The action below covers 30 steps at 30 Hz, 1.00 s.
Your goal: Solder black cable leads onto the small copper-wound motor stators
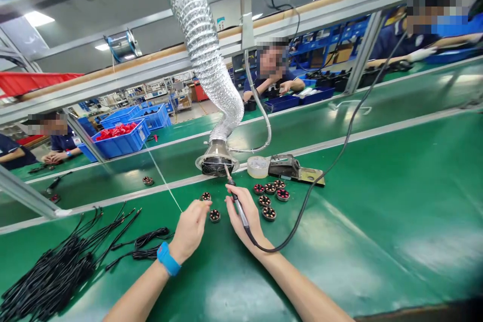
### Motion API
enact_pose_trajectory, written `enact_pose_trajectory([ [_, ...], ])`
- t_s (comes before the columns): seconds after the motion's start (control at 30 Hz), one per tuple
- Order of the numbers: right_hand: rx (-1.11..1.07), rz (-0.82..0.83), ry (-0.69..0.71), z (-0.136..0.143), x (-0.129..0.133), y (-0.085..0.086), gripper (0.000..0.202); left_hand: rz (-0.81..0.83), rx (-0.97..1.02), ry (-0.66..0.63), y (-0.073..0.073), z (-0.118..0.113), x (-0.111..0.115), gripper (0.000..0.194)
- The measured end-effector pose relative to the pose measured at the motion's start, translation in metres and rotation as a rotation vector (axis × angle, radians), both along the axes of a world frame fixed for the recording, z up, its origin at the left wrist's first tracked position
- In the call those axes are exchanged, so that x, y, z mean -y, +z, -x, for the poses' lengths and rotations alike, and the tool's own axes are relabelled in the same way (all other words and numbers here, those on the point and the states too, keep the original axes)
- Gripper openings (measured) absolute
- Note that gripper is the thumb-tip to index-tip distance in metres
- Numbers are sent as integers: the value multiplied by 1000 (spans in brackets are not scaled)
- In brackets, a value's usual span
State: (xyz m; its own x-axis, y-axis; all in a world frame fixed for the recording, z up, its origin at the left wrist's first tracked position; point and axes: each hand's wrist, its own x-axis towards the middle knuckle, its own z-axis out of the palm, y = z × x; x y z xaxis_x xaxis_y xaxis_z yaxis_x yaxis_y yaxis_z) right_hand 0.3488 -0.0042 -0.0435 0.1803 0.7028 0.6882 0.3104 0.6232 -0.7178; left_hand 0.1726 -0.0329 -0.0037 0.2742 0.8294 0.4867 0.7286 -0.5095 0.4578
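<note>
My right hand is closed around a soldering iron, its tip pointing up and away before the fume extractor mouth. My left hand, with a blue wristband, is closed in a pinch. A thin pale solder wire runs down into it from above. Just beyond the left fingertips lies a small round part with copper-coloured coils. Another such coil part sits on the green bench between my hands. Several more coil parts are grouped right of my right hand, some reddish.
Black cables lie piled at left. A soldering iron stand and a tape roll stand beyond the coil parts. The iron's cord arches across the right side. A silver duct hangs overhead. Co-workers sit across the bench.
</note>
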Motion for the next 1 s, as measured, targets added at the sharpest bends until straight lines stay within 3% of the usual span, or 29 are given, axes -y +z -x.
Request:
enact_pose_trajectory([
  [0.17,-62,-29,-66,-1,-2,4,30,153,-617,3,13,-12,-25,23],
  [0.33,-66,-41,-64,1,-4,7,31,198,-887,-75,22,-14,-52,23],
  [0.43,-66,-34,-49,0,-3,10,32,183,-899,-21,22,-8,-65,25],
  [0.53,-64,-27,-36,-3,2,12,31,237,-849,36,21,0,-74,46],
  [0.67,-50,-25,-48,-7,6,12,28,367,-771,-57,22,13,-83,65],
  [0.83,-24,-6,-25,-9,9,10,26,435,-719,-187,17,22,-88,52],
  [1.0,19,-61,-62,-8,14,8,27,419,-650,-170,4,34,-91,44],
])
